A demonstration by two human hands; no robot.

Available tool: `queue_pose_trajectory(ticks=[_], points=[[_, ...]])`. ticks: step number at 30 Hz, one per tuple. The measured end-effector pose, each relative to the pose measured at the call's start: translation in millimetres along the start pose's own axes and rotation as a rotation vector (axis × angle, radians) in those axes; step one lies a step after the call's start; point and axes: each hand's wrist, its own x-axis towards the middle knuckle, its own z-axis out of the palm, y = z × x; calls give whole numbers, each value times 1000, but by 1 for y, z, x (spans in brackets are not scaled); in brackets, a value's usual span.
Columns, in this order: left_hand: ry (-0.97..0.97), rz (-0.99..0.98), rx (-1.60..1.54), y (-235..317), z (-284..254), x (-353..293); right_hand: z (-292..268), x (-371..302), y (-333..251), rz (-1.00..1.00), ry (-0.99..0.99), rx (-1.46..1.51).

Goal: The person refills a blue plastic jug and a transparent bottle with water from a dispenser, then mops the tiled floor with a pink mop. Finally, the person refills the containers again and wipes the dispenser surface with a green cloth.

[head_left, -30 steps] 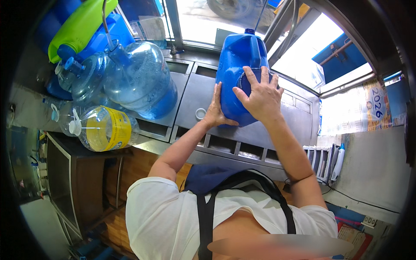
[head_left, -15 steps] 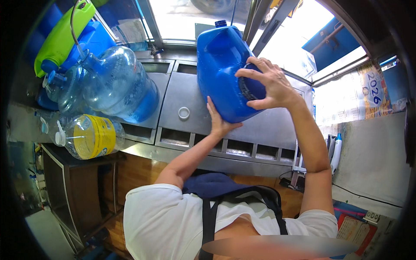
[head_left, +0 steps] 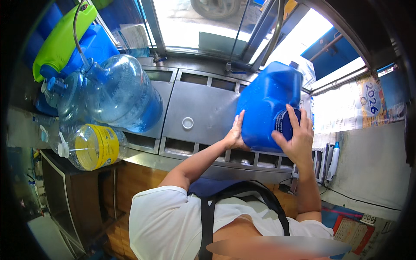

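A large blue plastic jug (head_left: 262, 123) stands on the metal counter (head_left: 203, 104), right of the middle. My left hand (head_left: 235, 135) presses against its left side near the front, fingers stretched along the plastic and thumb low. My right hand (head_left: 300, 141) spreads its fingers and thumb around the wide dark cap (head_left: 289, 122) on the jug's near right part. A smaller dark cap (head_left: 294, 65) sits on the jug's far corner. Left of the jug, apart from both hands, a small white ring-shaped cap (head_left: 187, 123) lies on the counter.
Large clear blue water bottles (head_left: 125, 93) crowd the left, beside a lime-green container (head_left: 65, 41). A clear bottle with a yellow label (head_left: 102, 147) lies nearer me. Metal tubing (head_left: 275, 32) hangs over the far counter edge. A dark cabinet (head_left: 71, 190) stands at the lower left.
The blue jug has moved right and nearer me, turning so its far corner points right. Both hands have shifted right along with it and remain on it.
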Motion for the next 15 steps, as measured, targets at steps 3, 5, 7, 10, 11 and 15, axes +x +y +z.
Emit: queue_pose_trajectory(ticks=[3,5,7,10,11,15], points=[[-194,270,437,27,-21,13,-13,8,31,-195,-78,64],[-215,242,494,40,-14,28,-14,23,56,-459,-43,86],[-177,307,522,42,-2,38,-13,25,67,-383,-76,-18],[-69,255,523,25,25,48,-2,25,61,-162,89,37],[-41,244,523,19,32,52,2,25,55,0,75,-35],[57,265,546,13,58,68,26,48,38,637,107,-324]])
